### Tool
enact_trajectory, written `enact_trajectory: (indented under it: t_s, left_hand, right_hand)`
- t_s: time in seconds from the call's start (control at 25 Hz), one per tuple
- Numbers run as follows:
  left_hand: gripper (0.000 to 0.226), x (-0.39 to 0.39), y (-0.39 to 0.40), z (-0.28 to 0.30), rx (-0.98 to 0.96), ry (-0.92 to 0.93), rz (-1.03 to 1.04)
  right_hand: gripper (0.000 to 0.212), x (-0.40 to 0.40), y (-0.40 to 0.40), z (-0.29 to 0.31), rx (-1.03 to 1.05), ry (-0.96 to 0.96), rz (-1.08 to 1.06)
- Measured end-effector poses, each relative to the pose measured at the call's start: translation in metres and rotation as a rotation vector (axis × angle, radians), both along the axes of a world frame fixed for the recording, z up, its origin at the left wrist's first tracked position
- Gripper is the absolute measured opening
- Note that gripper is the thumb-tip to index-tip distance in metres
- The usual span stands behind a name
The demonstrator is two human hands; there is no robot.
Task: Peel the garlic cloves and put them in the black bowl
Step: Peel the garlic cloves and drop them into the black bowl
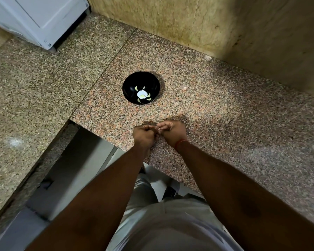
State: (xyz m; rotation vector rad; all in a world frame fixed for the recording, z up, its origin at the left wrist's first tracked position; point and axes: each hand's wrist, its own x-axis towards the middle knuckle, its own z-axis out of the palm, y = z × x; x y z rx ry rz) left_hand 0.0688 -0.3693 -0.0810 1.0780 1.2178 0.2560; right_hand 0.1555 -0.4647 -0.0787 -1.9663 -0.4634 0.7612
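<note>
Both hands are working knuckle to knuckle at the counter edge: left hand (145,135) and right hand (172,132) are pinching a garlic clove (158,130), peeling it, I'd say. Next it's needing dropping into the black bowl (132,82), already holding peeled cloves (143,96).

Both forearms are bare, with no sleeves in view. A thin red thread bracelet (181,143) circles the wrist of the right hand (172,132). Light grey trousers (163,223) and a dark shoe (169,193) show below.
</note>
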Motion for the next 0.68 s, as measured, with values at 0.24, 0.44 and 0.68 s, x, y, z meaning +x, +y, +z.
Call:
enact_trajectory:
  t_s: [0.24,0.44,0.68]
  left_hand:
    - [0.011,0.001,0.005,-0.007,0.042,0.032,-0.048]
    - [0.019,-0.001,0.001,0.000,0.493,0.129,-0.341]
    - [0.015,-0.002,-0.001,0.003,0.898,0.208,-0.616]
  right_hand:
    - [0.025,0.003,0.003,-0.001,0.035,0.267,-0.119]
    - [0.029,0.004,0.003,-0.008,-0.022,0.206,-0.124]
    - [0.030,0.013,0.004,-0.010,-0.096,0.035,-0.059]
